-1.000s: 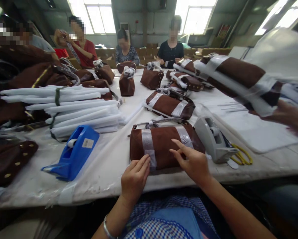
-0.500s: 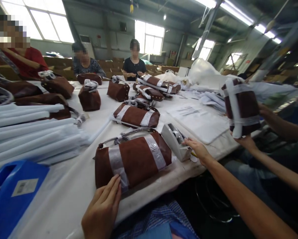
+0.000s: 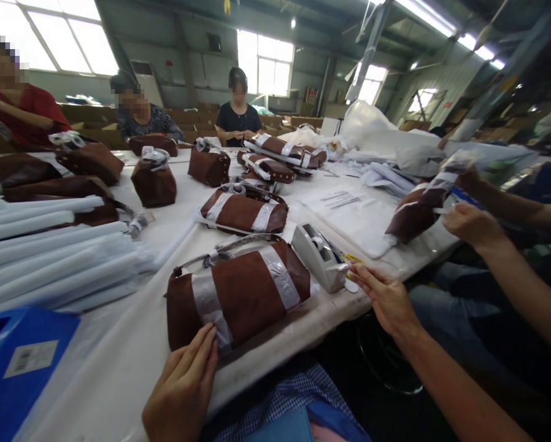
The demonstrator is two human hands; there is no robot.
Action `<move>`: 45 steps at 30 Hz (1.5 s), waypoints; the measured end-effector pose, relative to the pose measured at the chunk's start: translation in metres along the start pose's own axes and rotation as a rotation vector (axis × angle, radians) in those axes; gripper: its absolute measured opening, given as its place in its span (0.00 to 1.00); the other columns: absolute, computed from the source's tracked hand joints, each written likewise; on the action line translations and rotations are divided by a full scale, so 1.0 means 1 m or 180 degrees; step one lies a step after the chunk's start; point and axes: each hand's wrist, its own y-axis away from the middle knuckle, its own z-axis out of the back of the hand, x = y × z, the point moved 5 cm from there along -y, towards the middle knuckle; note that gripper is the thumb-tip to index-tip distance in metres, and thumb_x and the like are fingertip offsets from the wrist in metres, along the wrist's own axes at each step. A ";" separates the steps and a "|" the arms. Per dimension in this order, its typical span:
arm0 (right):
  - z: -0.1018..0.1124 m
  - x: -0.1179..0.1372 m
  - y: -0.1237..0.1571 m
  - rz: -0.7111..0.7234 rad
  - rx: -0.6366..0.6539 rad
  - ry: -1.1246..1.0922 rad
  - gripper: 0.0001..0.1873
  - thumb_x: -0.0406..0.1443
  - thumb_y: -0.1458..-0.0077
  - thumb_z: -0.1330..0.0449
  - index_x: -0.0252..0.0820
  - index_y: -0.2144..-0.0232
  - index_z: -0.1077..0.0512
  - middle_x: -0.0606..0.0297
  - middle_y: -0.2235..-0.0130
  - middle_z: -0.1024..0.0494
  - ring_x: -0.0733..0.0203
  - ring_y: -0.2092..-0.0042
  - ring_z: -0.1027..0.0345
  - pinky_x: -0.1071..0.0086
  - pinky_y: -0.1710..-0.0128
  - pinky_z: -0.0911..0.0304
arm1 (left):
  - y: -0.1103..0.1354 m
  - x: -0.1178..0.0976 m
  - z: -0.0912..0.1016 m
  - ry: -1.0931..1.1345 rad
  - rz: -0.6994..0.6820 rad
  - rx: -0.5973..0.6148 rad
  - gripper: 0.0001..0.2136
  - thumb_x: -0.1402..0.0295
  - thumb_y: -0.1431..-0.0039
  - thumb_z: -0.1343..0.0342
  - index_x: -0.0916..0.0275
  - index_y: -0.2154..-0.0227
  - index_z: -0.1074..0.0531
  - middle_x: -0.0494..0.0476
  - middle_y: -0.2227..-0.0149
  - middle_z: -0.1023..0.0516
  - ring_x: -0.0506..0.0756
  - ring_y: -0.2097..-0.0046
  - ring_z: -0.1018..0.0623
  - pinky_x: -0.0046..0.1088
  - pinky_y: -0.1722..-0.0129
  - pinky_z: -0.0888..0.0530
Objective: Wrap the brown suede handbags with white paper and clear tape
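Note:
A brown suede bag [image 3: 243, 291] with two pale wrapping bands and a wrapped handle lies on the white table [image 3: 119, 356] in front of me. My left hand [image 3: 183, 387] rests on its near edge, fingers stretched flat on the left band. My right hand [image 3: 386, 298] is to the right of the bag, fingertips drawn together at the cutter end of a grey tape dispenser [image 3: 321, 256]. Whatever those fingertips hold is too thin to make out.
A blue tape dispenser [image 3: 22, 362] sits at the near left, beside a pile of white rolled tubes [image 3: 50, 258]. Several more wrapped brown bags [image 3: 243, 212] lie farther back. A co-worker's hand [image 3: 473, 224] at the right holds another bag [image 3: 413, 215]. People sit across the table.
My view swung right. My right hand left the bag, reached the grey dispenser, then drew back slightly. The co-worker lowered their bag toward the table edge. My left hand stayed on the band.

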 end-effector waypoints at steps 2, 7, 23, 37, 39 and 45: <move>0.011 -0.016 0.011 -0.0334 0.0012 -0.0063 0.20 0.45 0.60 0.24 0.41 0.66 0.18 0.59 0.60 0.17 0.59 0.58 0.22 0.67 0.52 0.26 | 0.001 -0.001 0.000 -0.0042 -0.0104 0.0008 0.28 0.79 0.33 0.57 0.50 0.33 0.43 0.51 0.42 0.25 0.58 0.52 0.20 0.39 0.53 0.24; 0.026 -0.052 0.010 -0.0488 0.0088 0.0414 0.24 0.50 0.61 0.25 0.39 0.66 0.18 0.59 0.67 0.18 0.62 0.71 0.26 0.68 0.68 0.25 | 0.000 0.000 0.000 -0.0047 -0.0204 0.0015 0.27 0.80 0.33 0.57 0.52 0.34 0.41 0.52 0.41 0.26 0.58 0.51 0.20 0.39 0.52 0.26; 0.002 0.033 0.031 0.2737 0.2411 0.3754 0.17 0.35 0.34 0.48 0.51 0.54 0.21 0.62 0.56 0.17 0.58 0.56 0.24 0.62 0.51 0.30 | -0.003 0.008 -0.003 0.0153 0.0825 0.0164 0.22 0.64 0.33 0.47 0.52 0.37 0.36 0.49 0.47 0.20 0.56 0.60 0.21 0.33 0.55 0.26; -0.246 0.021 0.121 0.3557 0.5265 0.3077 0.16 0.46 0.36 0.44 0.46 0.67 0.21 0.65 0.68 0.20 0.62 0.64 0.27 0.70 0.65 0.39 | 0.001 0.013 -0.003 0.0722 0.1878 0.0160 0.38 0.69 0.41 0.38 0.54 0.31 0.49 0.49 0.60 0.17 0.51 0.65 0.22 0.25 0.61 0.24; -0.272 0.011 0.126 0.3732 0.5426 0.3378 0.15 0.46 0.37 0.43 0.46 0.69 0.22 0.65 0.68 0.20 0.61 0.64 0.27 0.70 0.66 0.41 | 0.002 0.013 -0.005 0.0735 0.1890 0.0132 0.39 0.68 0.41 0.37 0.54 0.31 0.50 0.49 0.61 0.18 0.51 0.65 0.22 0.25 0.61 0.25; -0.324 -0.013 0.132 0.4173 0.5629 0.4536 0.10 0.42 0.42 0.38 0.44 0.69 0.20 0.62 0.68 0.18 0.57 0.66 0.27 0.68 0.70 0.43 | 0.005 0.013 -0.008 0.0750 0.1914 0.0156 0.41 0.68 0.41 0.38 0.55 0.30 0.54 0.50 0.62 0.19 0.53 0.64 0.22 0.27 0.60 0.26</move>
